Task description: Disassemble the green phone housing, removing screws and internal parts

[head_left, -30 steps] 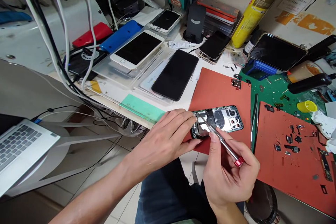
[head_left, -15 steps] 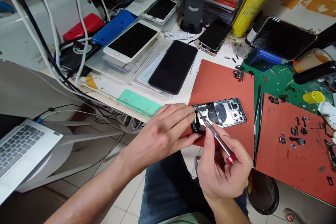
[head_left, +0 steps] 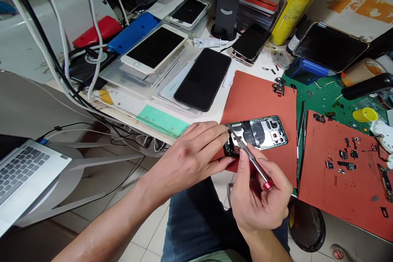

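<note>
Open-backed smartphone with a green-edged frame point(head_left: 258, 133), silver and black interior exposed, lying flat on a red-orange rubber mat point(head_left: 258, 94). Left hand point(head_left: 193, 155): partly open, fingers extended, fingertips and thumb bracing the phone's left end. Right hand point(head_left: 259, 200): closed in a pencil grip on a slim steel screwdriver with a red end point(head_left: 252, 157), its tip at the phone's upper left corner.
</note>
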`<state>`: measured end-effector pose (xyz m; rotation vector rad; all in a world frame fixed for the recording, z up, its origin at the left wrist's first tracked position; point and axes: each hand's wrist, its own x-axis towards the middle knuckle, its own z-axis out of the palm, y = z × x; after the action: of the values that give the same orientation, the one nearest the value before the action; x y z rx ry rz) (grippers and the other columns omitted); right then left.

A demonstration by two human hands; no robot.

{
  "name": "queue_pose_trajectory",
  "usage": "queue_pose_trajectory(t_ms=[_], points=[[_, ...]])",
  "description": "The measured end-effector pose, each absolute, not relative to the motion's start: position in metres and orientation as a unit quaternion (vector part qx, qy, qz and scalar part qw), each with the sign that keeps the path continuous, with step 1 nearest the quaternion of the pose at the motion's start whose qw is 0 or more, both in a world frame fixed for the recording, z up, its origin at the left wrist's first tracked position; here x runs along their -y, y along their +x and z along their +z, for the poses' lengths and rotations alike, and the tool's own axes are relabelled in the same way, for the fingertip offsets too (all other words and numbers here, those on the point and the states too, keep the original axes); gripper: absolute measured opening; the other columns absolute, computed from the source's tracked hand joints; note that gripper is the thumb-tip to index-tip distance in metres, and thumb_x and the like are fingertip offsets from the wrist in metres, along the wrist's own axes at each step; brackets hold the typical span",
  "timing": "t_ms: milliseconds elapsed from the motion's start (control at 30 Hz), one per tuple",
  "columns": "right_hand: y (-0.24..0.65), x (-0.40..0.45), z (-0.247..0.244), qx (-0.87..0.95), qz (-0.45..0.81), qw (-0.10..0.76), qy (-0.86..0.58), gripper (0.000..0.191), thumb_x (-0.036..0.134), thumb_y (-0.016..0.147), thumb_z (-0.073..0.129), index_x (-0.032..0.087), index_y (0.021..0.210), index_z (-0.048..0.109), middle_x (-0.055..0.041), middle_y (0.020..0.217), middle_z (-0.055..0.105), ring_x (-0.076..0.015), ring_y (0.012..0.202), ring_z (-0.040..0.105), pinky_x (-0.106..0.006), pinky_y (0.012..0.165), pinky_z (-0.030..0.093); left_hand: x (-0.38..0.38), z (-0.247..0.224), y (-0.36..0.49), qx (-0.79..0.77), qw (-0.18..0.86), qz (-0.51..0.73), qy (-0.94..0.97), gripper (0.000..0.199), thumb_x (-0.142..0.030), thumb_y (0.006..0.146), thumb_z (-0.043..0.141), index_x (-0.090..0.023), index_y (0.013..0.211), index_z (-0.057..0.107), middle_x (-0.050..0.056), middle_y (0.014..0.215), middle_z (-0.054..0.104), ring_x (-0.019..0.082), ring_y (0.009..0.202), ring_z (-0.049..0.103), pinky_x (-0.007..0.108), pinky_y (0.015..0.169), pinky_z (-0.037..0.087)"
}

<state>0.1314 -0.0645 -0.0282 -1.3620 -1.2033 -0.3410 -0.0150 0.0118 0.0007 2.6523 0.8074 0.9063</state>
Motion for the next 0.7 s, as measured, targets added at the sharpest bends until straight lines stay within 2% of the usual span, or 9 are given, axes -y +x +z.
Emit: queue_pose_trajectory(t_ms=[200,467,700], points=[[0.1308,0.0634,-0.0286,0.514,-0.156,0.602,-0.59,0.053,0.001,0.08,0.091,0.015,0.127,0.069,-0.0072,0.105,0.085,-0.0253,0.084,0.086,-0.029,0.062,0.073,-0.0116,0.0002,-0.0153,-0.274,0.116,0.304,0.905,0.037,-0.028,0.101,0.075,-0.011,0.132,0.063,0.018,0.132,0.074,0.031,0.124,0.07,0.048,0.107,0.058],[0.1311,0.0634,-0.0303,0.519,-0.174,0.592,-0.592,0.051,0.006,0.082,0.092,0.019,0.126,0.07,-0.0051,0.104,0.085,-0.025,0.081,0.086,-0.029,0.06,0.073,-0.0117,0.0035,-0.0139,-0.278,0.129,0.307,0.901,0.036,-0.028,0.102,0.074,-0.014,0.133,0.063,0.016,0.131,0.074,0.031,0.125,0.07,0.049,0.108,0.059],[0.1367,0.0662,-0.035,0.557,-0.18,0.566,-0.58,0.051,0.004,0.081,0.093,0.019,0.123,0.068,-0.0055,0.109,0.085,-0.025,0.089,0.086,-0.036,0.072,0.076,-0.0134,0.005,-0.0137,-0.265,0.157,0.308,0.9,0.032,-0.022,0.102,0.072,-0.012,0.131,0.063,0.016,0.133,0.071,0.028,0.134,0.066,0.046,0.121,0.056]])
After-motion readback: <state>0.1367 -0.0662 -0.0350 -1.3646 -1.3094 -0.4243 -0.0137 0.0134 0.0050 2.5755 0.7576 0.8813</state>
